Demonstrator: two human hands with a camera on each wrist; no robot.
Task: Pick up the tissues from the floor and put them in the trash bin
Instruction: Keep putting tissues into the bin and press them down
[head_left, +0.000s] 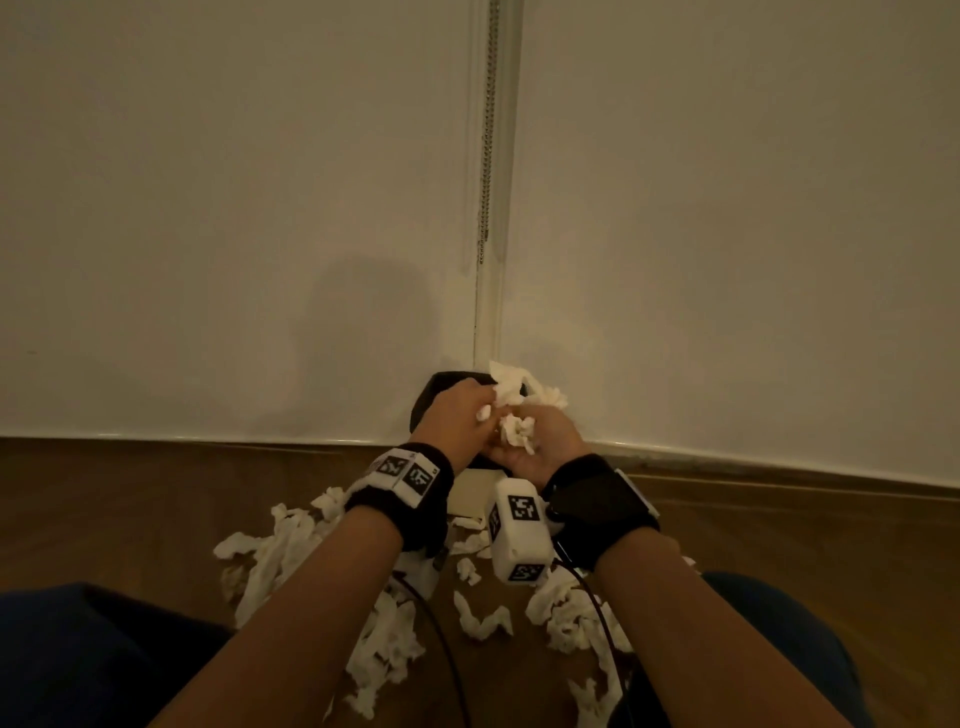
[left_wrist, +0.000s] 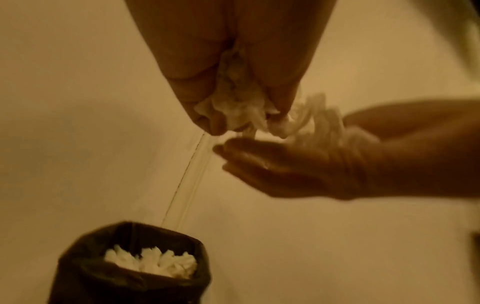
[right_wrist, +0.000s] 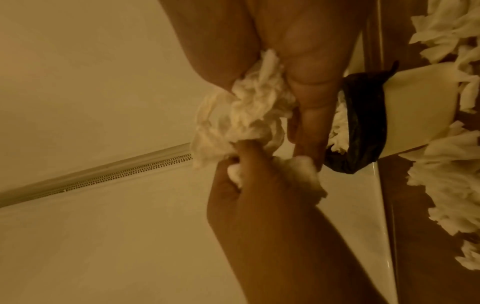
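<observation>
Two pale roller blinds (head_left: 234, 208) hang side by side down to the wooden floor (head_left: 130, 499), a white frame strip between them — a bead chain (head_left: 487, 130) dangles along it. Dark blue trouser knees (head_left: 67, 654) fill the lower corners.

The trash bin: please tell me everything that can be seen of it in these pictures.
The trash bin is small, with a pale body and a black plastic liner folded over its rim. It stands upright on the wooden floor, close to the white wall. White crumpled tissues already lie inside it, and more lie on the floor around it. Both hands hold tissues above its opening; neither visibly touches it.
</observation>
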